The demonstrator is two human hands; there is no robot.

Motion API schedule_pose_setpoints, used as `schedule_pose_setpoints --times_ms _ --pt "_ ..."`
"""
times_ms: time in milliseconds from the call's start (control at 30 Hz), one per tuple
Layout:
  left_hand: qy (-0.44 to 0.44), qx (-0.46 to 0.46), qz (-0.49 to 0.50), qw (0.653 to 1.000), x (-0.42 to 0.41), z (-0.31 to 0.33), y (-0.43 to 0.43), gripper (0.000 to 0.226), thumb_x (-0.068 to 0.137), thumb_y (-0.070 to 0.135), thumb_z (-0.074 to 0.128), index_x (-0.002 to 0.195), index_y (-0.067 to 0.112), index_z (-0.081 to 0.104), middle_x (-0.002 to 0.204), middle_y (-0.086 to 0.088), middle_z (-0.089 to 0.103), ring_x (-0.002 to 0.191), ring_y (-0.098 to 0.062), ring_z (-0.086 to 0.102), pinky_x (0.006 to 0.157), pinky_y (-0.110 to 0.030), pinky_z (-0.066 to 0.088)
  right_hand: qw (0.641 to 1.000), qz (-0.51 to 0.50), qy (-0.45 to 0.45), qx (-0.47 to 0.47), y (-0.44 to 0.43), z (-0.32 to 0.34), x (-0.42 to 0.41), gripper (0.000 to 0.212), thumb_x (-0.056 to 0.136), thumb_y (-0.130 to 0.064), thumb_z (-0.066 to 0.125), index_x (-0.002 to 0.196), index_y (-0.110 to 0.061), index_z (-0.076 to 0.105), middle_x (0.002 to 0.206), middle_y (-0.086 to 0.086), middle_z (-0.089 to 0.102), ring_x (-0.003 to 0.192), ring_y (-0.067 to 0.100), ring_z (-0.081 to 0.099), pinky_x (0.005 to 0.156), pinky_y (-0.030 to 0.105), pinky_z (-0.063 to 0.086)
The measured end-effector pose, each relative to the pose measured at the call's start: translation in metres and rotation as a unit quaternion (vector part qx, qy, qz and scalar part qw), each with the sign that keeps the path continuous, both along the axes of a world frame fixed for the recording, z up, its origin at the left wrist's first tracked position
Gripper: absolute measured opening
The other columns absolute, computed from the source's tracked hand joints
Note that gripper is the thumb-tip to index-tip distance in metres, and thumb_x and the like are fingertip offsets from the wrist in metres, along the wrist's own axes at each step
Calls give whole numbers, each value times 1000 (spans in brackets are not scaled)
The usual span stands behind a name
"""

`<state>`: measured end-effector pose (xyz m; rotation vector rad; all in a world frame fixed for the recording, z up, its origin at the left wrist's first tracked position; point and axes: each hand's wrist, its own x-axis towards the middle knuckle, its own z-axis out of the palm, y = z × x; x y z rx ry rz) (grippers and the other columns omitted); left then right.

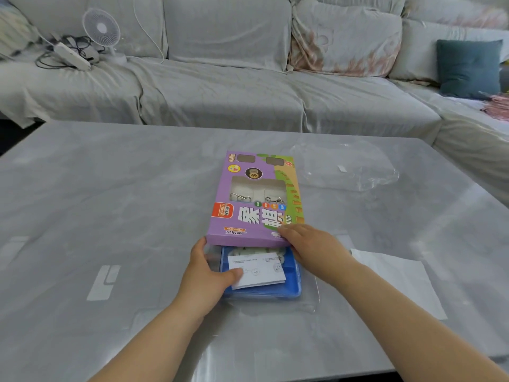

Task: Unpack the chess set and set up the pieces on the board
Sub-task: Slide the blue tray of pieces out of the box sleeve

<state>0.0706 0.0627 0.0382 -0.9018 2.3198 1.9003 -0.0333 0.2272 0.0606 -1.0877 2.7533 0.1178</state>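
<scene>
Left hand [205,274] holds the blue tray [292,292] by its left side, thumb pinning the leaflet [261,267] that lies in it. Right hand [311,244] lies over the near right corner of the purple box [248,213], fingers on top; thumb hidden, so its hold cannot be told.

Box sits mid-table [110,202], long axis toward the far edge. Tray is partly out of its near end.

Step, as judged: sliding tray from sleeve.
- Pin box flat; pull tray straight toward near edge.
- Keep tray level, or pieces may spill.
- Go slowly; a clear cover over the tray could snag.
</scene>
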Motion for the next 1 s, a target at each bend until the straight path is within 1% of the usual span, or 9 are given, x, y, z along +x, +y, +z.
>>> schedule_pose_setpoints --times_ms 100,167,267,400,567,633,733,900,1000 --pt "-34 52 32 998 -5 -1 -1 80 76 8 71 141 14 25 136 -10 43 118 -26 47 95 -37 42 999 -2 47 -27 4 -5 2 46 96 -14 43 141 -15 31 149 1 31 134 14 34 99 30 40" --pt "-55 107 32 992 -8 1 -4 68 76 5 70 134 8 36 121 -10 54 101 -26 57 83 -35 49 994 -10 76 -82 3 -7 3 44 86 -10 61 128 -7 50 135 10 50 120 21 53 85 35 51" --pt "-82 141 -16 987 -12 4 -9 46 76 3 69 118 3 50 96 -9 65 75 -19 64 60 -25 52 998 -32 29 -37 2 -5 6 43 98 -15 36 141 -15 31 149 0 30 135 15 34 99 29 39" --pt "-104 137 -34 985 -11 0 -18 52 76 1 68 124 2 47 103 -13 65 75 -19 64 55 -26 53 997 -60 54 -6 -1 0 5 43 98 -15 35 140 -16 28 146 -3 35 130 14 38 94 25 40" --pt "-103 123 -64 985 -1 3 -45 40 77 -4 65 115 6 55 89 -10 69 73 -24 66 53 -23 54 985 -74 156 -23 -17 1 4 41 63 -17 81 100 -10 65 92 2 69 80 14 67 52 18 45" --pt "-105 121 -74 984 3 6 -58 32 78 -5 63 107 7 61 90 -14 71 86 -34 66 75 -37 54 991 -75 114 -13 -29 3 2 31 88 -11 53 119 -11 50 117 3 58 106 19 57 71 25 45" --pt "-109 119 -88 983 9 9 -71 23 79 -7 61 92 11 65 91 -17 71 93 -38 63 91 -48 45 990 -92 105 3 -39 3 -10 30 95 -9 38 124 -13 44 126 4 51 115 21 49 79 29 43" --pt "-111 131 -136 976 20 11 -89 27 75 -9 64 93 11 66 87 -13 72 69 -21 70 56 -24 56 988 -113 108 12 -48 3 -23 32 95 -9 36 127 -12 44 127 7 50 118 23 47 85 32 42" --pt "-119 128 -162 971 26 15 -104 39 55 3 70 93 13 66 87 -11 72 73 -22 70 57 -23 56 984 -134 119 -2 -45 4 -34 34 95 -6 35 126 -13 46 126 7 50 118 25 47 86 33 41"
